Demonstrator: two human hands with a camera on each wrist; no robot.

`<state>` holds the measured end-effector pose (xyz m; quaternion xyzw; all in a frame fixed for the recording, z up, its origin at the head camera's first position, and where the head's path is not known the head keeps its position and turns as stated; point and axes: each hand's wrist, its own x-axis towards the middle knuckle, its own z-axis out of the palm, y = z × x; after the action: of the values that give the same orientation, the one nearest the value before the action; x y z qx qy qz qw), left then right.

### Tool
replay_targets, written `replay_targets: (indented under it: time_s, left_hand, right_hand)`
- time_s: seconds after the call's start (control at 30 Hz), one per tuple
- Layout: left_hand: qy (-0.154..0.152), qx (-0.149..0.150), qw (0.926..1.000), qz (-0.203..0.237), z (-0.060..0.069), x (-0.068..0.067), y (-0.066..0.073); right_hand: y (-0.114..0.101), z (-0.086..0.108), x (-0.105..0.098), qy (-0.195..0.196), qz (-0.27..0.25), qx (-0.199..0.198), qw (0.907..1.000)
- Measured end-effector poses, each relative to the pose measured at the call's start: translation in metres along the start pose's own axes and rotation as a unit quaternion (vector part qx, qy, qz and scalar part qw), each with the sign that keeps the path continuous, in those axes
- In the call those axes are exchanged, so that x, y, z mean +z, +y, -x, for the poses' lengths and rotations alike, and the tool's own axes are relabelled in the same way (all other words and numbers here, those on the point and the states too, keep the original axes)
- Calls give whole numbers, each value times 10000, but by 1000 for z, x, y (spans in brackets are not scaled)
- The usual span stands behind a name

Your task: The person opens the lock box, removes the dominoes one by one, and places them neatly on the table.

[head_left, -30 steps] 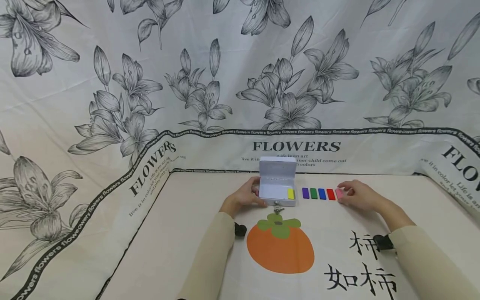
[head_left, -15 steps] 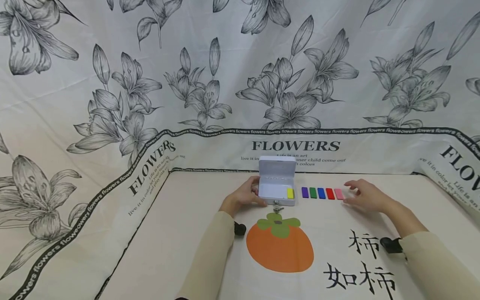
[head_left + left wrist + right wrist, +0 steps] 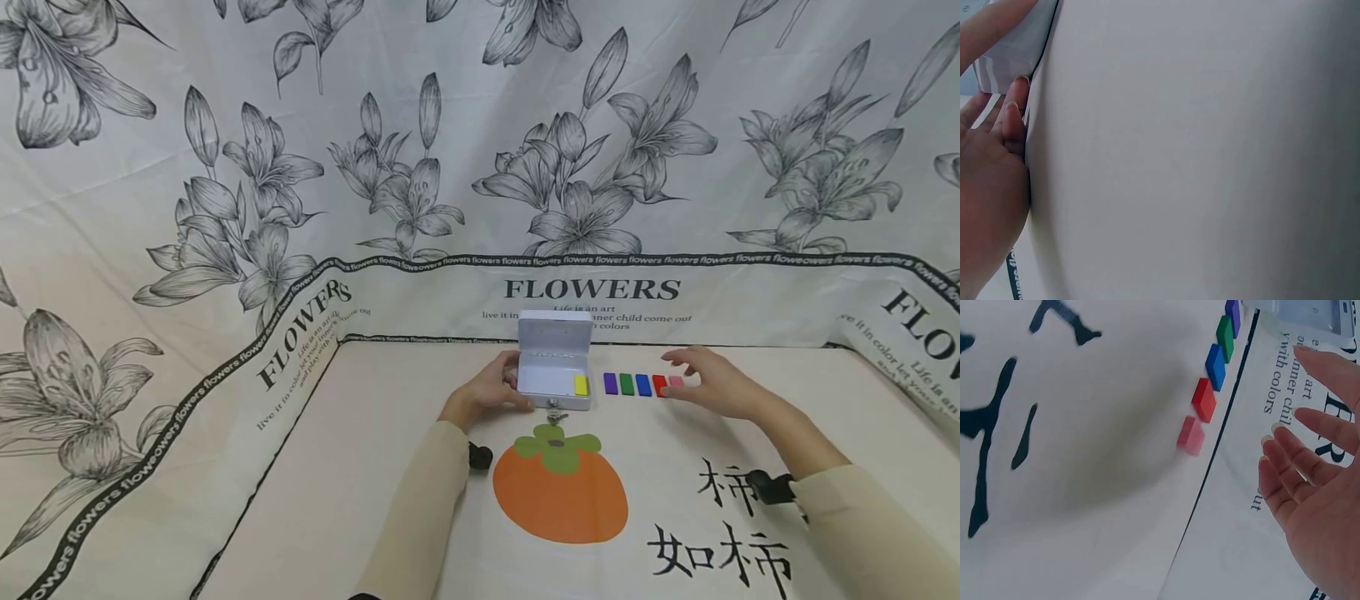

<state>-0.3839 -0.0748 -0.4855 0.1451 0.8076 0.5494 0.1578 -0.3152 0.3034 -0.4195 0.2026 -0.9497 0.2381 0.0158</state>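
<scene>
A white hinged metal box (image 3: 553, 335) stands at the back of the table with its lid raised. Inside its right end lies a yellow block (image 3: 581, 384), and keys (image 3: 555, 416) hang at its front lock. My left hand (image 3: 491, 387) grips the box's left side; its thumb and fingertips also show at the box in the left wrist view. Right of the box, purple (image 3: 611, 383), green (image 3: 626, 383), blue (image 3: 643, 384), red (image 3: 659, 385) and pink blocks (image 3: 1191, 435) form a row. My right hand (image 3: 723, 385) hovers by the red and pink end, fingers spread, holding nothing.
Flower-printed cloth (image 3: 420, 300) rises behind the table and along both sides. In front of the box, the tabletop carries an orange persimmon print (image 3: 558, 500). Black printed characters (image 3: 720, 554) lie toward the right front.
My right hand has let go of the pink block at the row's end, drawn back right, then come left over the red and pink blocks. My left hand stays on the box.
</scene>
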Motion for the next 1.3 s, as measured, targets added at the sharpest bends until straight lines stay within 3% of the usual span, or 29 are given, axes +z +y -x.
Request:
replay_targets:
  time_s: [0.27, 0.43, 1.1, 1.3]
  left_hand:
    - [8, -149, 9998, 98, 2, 1, 2]
    - [26, -90, 9999, 45, 3, 1, 2]
    - [1, -54, 9999, 103, 1, 0, 0]
    - [15, -82, 9999, 115, 0, 0, 0]
  right_hand:
    - [-29, -13, 7, -66, -104, -285, 9995]
    - [-41, -20, 10, -103, -150, -430, 9989]
    - [-65, -52, 38, -209, -277, -993, 9945]
    - [-75, -62, 45, -296, -34, -979, 9947]
